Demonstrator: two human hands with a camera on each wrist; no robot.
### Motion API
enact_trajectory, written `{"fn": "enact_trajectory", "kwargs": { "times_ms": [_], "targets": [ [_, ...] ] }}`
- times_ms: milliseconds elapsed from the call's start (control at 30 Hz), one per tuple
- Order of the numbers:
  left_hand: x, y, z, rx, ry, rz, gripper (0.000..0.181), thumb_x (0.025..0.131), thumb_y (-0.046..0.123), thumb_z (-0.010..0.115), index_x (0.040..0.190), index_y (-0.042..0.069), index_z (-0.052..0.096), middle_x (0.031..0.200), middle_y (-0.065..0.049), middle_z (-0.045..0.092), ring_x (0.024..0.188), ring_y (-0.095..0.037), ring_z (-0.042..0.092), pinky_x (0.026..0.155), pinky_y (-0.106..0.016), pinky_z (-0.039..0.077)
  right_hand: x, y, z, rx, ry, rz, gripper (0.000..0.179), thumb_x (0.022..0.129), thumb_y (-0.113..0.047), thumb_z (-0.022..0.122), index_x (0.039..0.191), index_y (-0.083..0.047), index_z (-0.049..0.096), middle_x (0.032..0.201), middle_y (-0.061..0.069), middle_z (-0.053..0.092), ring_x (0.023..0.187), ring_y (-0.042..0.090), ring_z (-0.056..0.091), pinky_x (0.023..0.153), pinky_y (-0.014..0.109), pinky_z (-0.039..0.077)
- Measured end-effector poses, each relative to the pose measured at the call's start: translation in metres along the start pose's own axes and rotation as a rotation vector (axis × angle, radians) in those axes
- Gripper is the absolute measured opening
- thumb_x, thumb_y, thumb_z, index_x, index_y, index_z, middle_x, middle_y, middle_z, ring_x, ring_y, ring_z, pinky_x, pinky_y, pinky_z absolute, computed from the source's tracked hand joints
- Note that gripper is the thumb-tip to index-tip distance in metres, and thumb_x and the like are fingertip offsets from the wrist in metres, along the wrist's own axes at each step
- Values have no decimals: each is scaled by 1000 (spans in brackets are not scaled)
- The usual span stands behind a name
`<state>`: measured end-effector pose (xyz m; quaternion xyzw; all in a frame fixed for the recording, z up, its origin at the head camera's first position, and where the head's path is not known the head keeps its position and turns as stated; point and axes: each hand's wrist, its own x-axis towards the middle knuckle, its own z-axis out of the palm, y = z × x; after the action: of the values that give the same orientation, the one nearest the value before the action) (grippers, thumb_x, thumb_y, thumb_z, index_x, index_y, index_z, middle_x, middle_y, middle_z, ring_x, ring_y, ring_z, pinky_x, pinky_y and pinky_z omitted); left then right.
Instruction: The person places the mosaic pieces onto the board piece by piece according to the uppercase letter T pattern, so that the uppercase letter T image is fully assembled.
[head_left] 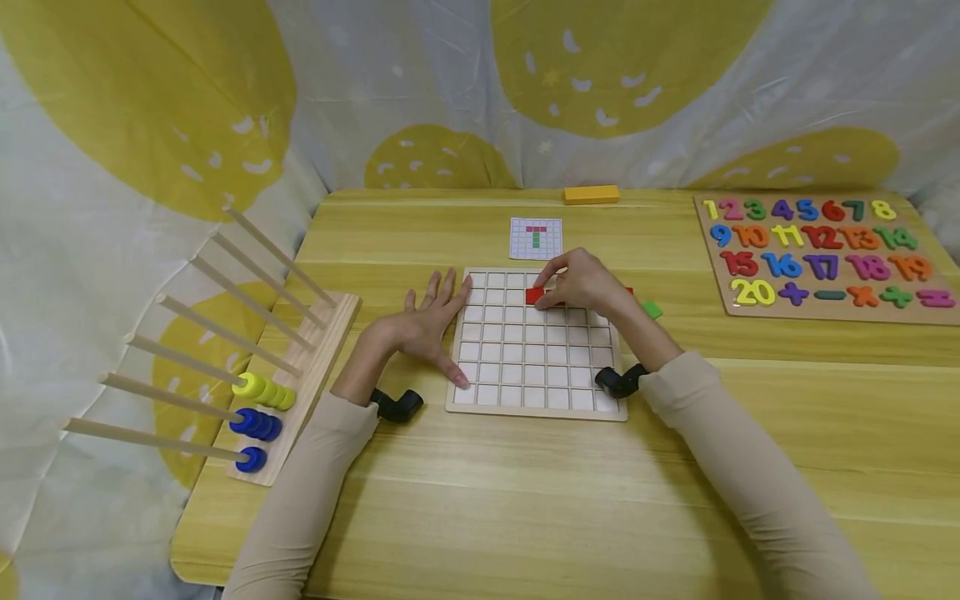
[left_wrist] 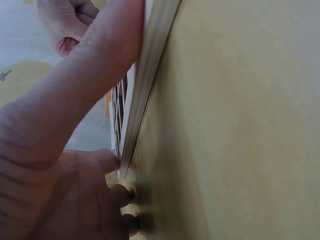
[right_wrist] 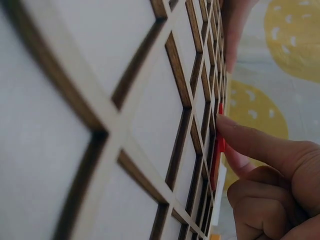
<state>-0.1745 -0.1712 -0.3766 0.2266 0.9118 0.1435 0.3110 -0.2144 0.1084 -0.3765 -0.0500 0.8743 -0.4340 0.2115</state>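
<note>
A wooden grid board [head_left: 536, 413] with white square cells lies on the table. My right hand [head_left: 581, 279] is over its upper rows, thumb and index finger pinching a red square tile [head_left: 534, 297] at a cell in the second row. In the right wrist view, more red [right_wrist: 215, 170] shows along the grid beside the fingertips; the other fingers are curled in. My left hand [head_left: 427, 325] lies along the board's left edge with fingers spread. Its thumb [left_wrist: 95, 65] presses on the frame near the front corner, and its index fingertip touches the edge farther back.
A pattern card [head_left: 536, 239] with a red and green T lies behind the board. A green tile [head_left: 652, 310] is right of it, partly behind my forearm. An orange block [head_left: 591, 195] is at the back, a number puzzle [head_left: 828, 258] at right, a peg stand [head_left: 318, 367] with rings at left.
</note>
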Motion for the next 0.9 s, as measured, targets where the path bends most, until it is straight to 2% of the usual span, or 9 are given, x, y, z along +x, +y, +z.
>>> {"fn": "enact_trajectory", "kwargs": {
  "times_ms": [333, 567, 700, 800, 900],
  "targets": [
    [0, 0, 0, 4, -1, 0, 159, 64, 56, 95, 163, 15, -23, 166, -17, -37, 154, -38, -35, 121, -70, -18, -1, 0, -1, -13, 2, 20, 30, 78, -12, 90, 104, -7, 77, 61, -5, 45, 65, 14, 44, 62, 27, 36],
    [0, 0, 0, 8, 3, 2, 159, 64, 56, 95, 163, 16, -23, 166, -16, -36, 154, -38, -35, 121, -70, -17, 0, 2, -1, 6, 4, 18, 30, 77, -11, 91, 104, -7, 78, 76, -2, 48, 66, 14, 42, 63, 27, 36],
    [0, 1, 0, 9, 2, -1, 159, 64, 56, 95, 163, 16, -23, 166, -16, -37, 154, -38, -35, 121, -70, -17, 0, 3, -2, 12, -3, 19, 30, 78, -11, 91, 104, -7, 78, 76, -1, 49, 66, 14, 41, 63, 27, 36],
    [0, 1, 0, 9, 1, -3, 159, 64, 56, 95, 163, 16, -23, 166, -16, -37, 154, -38, -35, 121, -70, -17, 0, 4, -4, 10, -11, 19, 30, 78, -13, 90, 105, -8, 79, 83, -1, 54, 69, 15, 44, 64, 27, 37],
    [0, 1, 0, 6, 0, -1, 159, 65, 56, 95, 163, 16, -22, 166, -17, -36, 154, -38, -35, 121, -71, -17, -2, 6, -9, 8, -7, 34, 28, 80, -16, 90, 106, -10, 80, 77, -2, 56, 69, 15, 46, 64, 28, 39]
  ]
}}
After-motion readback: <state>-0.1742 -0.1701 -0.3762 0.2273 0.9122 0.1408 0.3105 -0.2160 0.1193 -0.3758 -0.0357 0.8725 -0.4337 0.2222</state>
